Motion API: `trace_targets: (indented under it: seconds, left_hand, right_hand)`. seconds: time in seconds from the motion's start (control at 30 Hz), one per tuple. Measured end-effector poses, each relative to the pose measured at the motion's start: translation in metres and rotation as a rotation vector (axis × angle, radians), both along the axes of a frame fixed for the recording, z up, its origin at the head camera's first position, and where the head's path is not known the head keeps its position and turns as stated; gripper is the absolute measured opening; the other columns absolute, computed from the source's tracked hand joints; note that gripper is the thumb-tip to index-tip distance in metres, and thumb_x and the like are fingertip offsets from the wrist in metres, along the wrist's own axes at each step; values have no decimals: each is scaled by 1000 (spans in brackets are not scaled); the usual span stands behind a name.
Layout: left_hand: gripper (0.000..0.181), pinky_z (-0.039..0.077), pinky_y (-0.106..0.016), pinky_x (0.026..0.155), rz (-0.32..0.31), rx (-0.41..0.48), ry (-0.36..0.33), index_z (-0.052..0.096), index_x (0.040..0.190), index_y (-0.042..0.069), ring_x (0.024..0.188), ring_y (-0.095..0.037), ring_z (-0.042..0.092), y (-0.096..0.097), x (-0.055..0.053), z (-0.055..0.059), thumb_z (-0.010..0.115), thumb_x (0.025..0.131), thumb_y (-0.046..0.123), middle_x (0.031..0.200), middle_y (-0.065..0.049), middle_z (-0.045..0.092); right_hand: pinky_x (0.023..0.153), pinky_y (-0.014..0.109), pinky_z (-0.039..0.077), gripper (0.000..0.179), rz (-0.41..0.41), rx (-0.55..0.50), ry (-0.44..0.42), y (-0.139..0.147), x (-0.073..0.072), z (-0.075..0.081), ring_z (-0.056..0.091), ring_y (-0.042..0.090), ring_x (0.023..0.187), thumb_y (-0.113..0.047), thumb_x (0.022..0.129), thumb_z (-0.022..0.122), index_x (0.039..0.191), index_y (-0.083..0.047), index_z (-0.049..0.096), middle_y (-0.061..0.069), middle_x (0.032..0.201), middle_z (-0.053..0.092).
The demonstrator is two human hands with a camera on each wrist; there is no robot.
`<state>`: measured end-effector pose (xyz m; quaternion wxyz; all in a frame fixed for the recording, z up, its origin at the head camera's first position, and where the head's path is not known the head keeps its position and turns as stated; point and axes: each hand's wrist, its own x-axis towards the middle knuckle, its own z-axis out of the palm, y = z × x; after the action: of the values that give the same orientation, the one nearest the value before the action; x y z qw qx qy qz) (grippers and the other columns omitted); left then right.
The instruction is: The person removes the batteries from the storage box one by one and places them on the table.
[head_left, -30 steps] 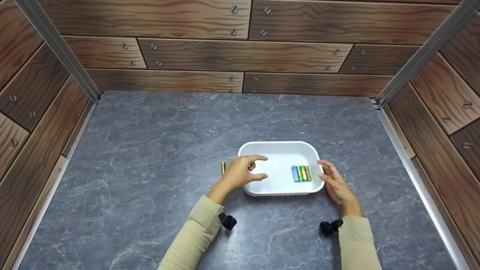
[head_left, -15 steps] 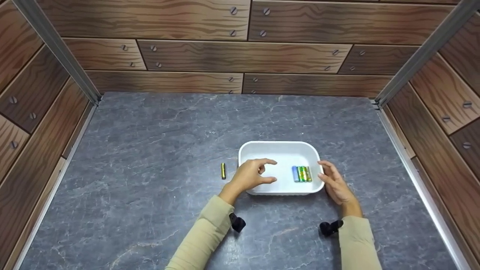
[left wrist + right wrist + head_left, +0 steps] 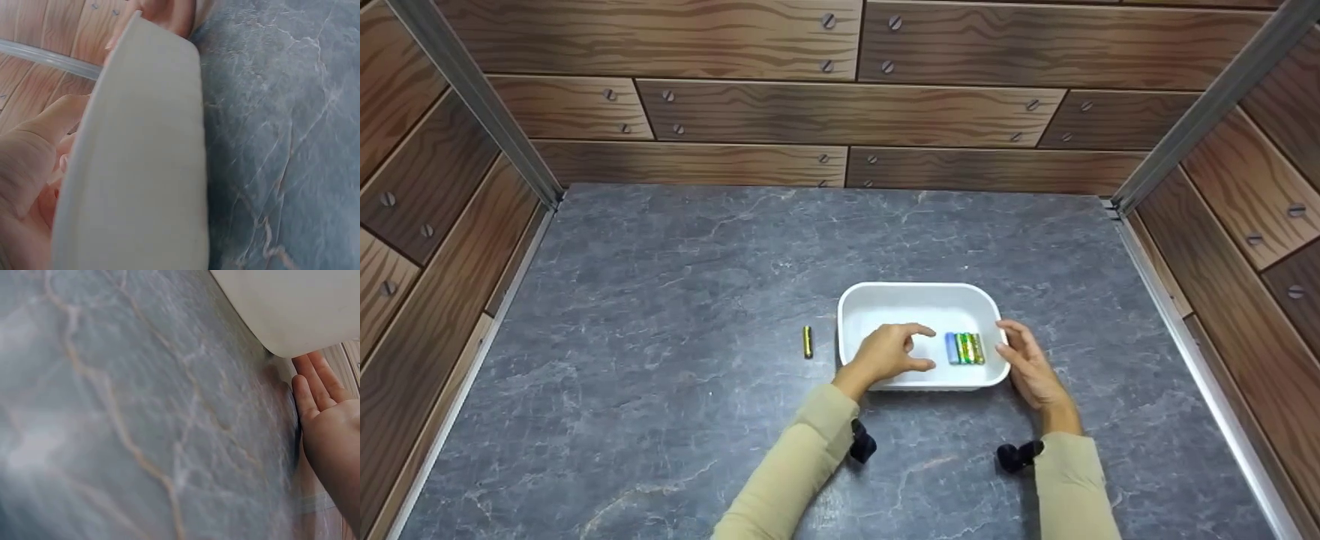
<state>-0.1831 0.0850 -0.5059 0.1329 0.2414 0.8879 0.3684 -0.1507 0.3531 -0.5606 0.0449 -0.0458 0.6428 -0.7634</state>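
Note:
A white plastic tub [image 3: 919, 300] stands on the table. Several batteries [image 3: 966, 349] lie side by side in its right half, one blue and the others green and gold. My left hand [image 3: 885, 352] is over the tub, thumb and index finger spread apart and pointing towards the batteries, with nothing between them. In the left wrist view, the tub's wall [image 3: 140, 146] hides part of that hand. My right hand [image 3: 1033, 371] touches the tub's right end with fairly straight fingers; in the right wrist view, the wall covers their tips. A gold-and-black battery [image 3: 808, 342] lies left of the tub.
The grey marbled tabletop [image 3: 660, 300] stretches around the tub. Wood-patterned panels [image 3: 735, 112] close off the back and both sides, with metal posts at the rear corners. Each wrist carries a small black camera, such as the left one [image 3: 862, 442].
My left hand has moved right, farther over the tub towards the batteries, bringing the loose battery on the table into full view. My right hand has stayed at the tub's right end.

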Motion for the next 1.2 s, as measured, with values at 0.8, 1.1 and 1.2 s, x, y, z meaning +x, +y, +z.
trace_targets:
  seconds: [0.8,1.1,1.2]
  left_hand:
    - [60,53,-30,83,168,-225,-70,61,129,30,99,-14,66,49,-11,-13,82,73,39,107,5,72]
    - [63,50,-34,96,185,-268,-81,60,130,28,120,-16,62,60,-9,-14,83,72,38,130,6,64]
    - [64,49,-33,99,191,-281,-111,59,131,29,122,-15,60,64,-10,-16,83,72,38,132,7,63]
  right_hand:
    - [83,19,51,26,-110,46,-62,-10,-3,4,57,2,105,-10,100,48,112,-31,58,-13,117,58]
    - [85,19,50,29,-103,41,-4,-11,-3,1,56,1,106,-9,101,45,113,-32,57,-13,116,59]
    - [86,18,50,28,-107,40,-11,-11,-3,1,56,1,107,-10,100,47,112,-32,58,-14,116,59]
